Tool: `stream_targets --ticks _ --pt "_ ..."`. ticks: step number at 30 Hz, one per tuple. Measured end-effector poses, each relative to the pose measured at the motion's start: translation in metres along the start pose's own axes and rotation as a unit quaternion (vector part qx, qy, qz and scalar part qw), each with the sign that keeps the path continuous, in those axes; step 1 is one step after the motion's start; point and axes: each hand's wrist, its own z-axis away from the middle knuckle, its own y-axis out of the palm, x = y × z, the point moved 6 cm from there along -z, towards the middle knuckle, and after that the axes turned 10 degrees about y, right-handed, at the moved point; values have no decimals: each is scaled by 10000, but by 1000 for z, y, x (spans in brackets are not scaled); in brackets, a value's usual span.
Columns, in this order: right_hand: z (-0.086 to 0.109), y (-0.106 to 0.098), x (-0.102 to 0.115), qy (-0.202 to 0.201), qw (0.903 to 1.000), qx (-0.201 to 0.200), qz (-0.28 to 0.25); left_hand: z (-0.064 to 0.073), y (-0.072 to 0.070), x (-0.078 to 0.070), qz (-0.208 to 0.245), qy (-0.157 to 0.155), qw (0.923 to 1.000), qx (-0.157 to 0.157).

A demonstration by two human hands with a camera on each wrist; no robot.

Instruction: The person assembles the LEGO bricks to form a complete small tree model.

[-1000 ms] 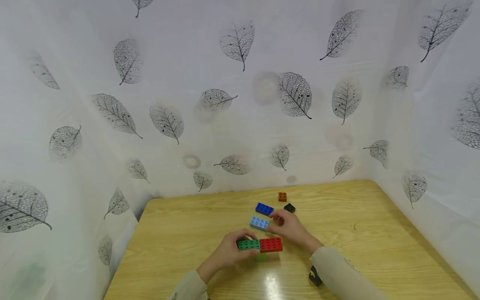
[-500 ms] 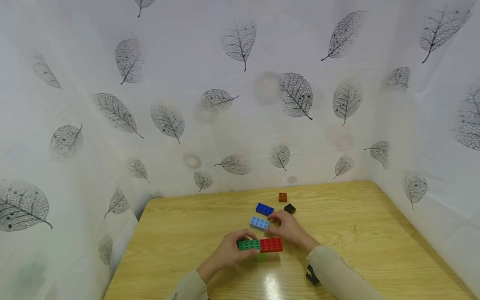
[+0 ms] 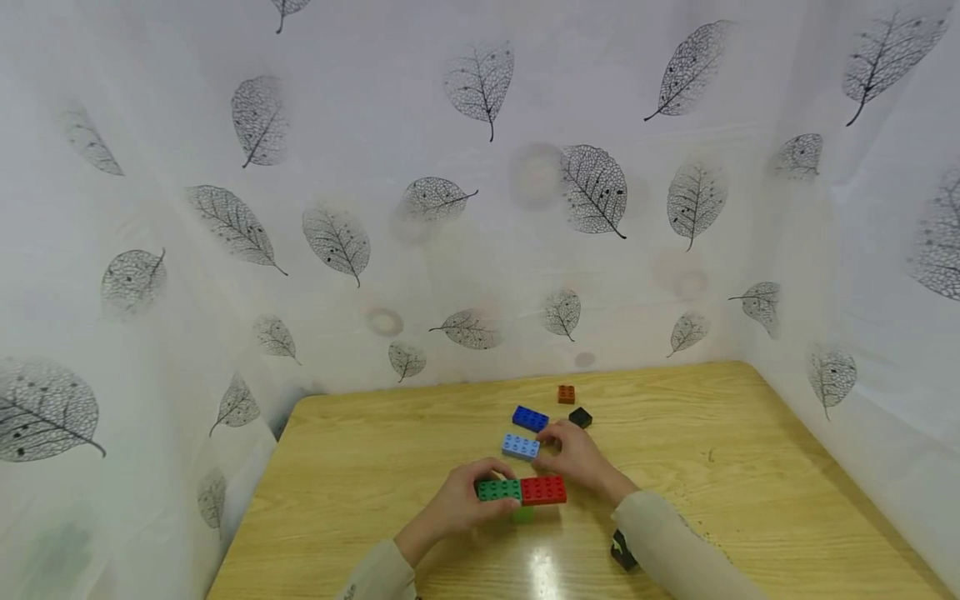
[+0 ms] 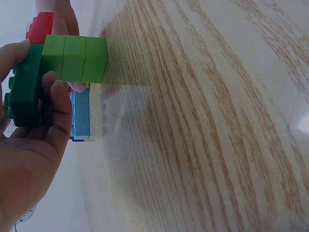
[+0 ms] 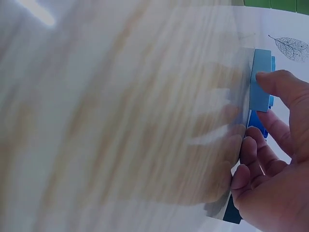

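Observation:
My left hand (image 3: 461, 497) grips a dark green toy brick (image 3: 498, 490) between thumb and fingers. Joined to its right is a red brick (image 3: 543, 490). Underneath this pair sits a stack of light green bricks (image 4: 75, 58), several layers deep. My right hand (image 3: 577, 457) is at the right end of a light blue brick (image 3: 520, 447) on the table. In the right wrist view its thumb lies against the brick's near side. The index fingertip is at the brick's end, and the other fingers curl in below.
Behind the light blue brick lies a dark blue brick (image 3: 529, 418). A black brick (image 3: 580, 417) and a small orange-brown brick (image 3: 566, 394) lie farther back on the wooden table (image 3: 360, 467). Another black piece (image 3: 622, 551) is partly under the right sleeve. Leaf-patterned curtains (image 3: 495, 250) surround the table.
My right wrist and sleeve have shifted slightly left, partly covering the near black piece. The left hand and its joined bricks have hardly moved, and the light blue brick stays in place.

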Motion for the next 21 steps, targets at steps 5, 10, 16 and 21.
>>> stream_targets --ticks 5,10,16,21 --pt "2 -3 0 -100 9999 -10 -17 0 0 -3 24 33 10000 15" --pt "4 -9 -4 175 9990 60 -412 0 1 -5 30 19 10000 16" --pt "7 -18 1 123 9980 140 -596 0 1 -4 -98 41 9999 2" --pt "14 -25 15 -171 9977 224 -617 0 1 -6 -150 103 9998 -25"
